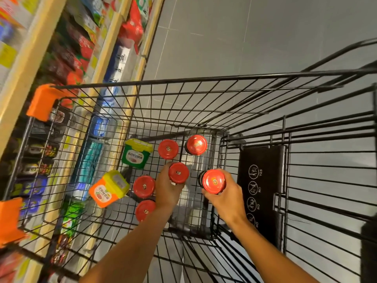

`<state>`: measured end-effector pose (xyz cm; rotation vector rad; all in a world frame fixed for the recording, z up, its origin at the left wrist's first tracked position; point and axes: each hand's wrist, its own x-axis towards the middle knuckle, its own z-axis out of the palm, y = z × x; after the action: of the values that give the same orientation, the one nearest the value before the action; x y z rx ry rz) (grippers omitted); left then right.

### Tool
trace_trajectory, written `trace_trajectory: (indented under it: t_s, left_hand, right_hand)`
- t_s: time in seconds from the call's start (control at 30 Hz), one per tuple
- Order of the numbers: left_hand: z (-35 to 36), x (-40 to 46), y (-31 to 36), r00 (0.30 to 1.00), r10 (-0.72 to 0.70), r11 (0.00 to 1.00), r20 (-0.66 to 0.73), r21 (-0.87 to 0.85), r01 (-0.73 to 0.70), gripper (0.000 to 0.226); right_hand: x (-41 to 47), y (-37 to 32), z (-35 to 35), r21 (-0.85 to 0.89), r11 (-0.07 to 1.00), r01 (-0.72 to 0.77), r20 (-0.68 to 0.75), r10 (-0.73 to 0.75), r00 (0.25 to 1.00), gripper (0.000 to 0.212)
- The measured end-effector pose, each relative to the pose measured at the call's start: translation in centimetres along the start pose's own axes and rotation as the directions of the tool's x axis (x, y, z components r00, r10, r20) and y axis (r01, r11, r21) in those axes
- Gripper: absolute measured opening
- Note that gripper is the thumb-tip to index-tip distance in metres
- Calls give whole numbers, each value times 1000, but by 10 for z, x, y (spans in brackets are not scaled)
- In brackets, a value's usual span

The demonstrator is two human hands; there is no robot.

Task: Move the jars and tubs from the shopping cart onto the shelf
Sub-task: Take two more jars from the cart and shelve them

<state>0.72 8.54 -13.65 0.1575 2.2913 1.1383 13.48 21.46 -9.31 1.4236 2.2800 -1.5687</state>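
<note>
Down inside the wire cart, left hand and right hand each grip a red-lidded jar.

Six red-lidded jars upright, two tubs tilted — cart floor.

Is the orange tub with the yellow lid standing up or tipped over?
Tipped over. The orange tub lies on its side in the cart, its label facing up and its lid sideways.
</note>
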Motion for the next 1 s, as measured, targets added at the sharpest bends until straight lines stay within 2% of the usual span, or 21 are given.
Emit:
trace_trajectory:
  t_s: [0.23,0.47,0.6,0.67,0.73,1.0]
  left_hand:
    - [-37,-41,40,999,-3,999,37,-50,4,65]
    - [-143,-112,142,995,97,992,17,-85,-95,70]
    - [-212,-152,197,977,177,981,-122,-61,-185,70]
    - [-242,-171,219,966,181,973,-184,-109,-203,69]
    - [-268,-191,239,948,210,958,-240,-142,-248,67]
    - [-356,-279,271,772,265,932,-578,-51,-358,72]
  right_hand:
    - [-28,-45,-34,20,999,33,-22,-33,999,65]
    - [-87,-147,-103,-18,981,195,-4,-195,981,65]
    - [-122,-218,-134,-14,946,323,19,-323,946,62]
    - [-135,-250,-142,-7,923,386,27,-385,922,58]
    - [-147,-279,-145,-9,890,456,42,-455,889,62]
    - [-205,-376,-144,66,731,680,89,-683,725,64]
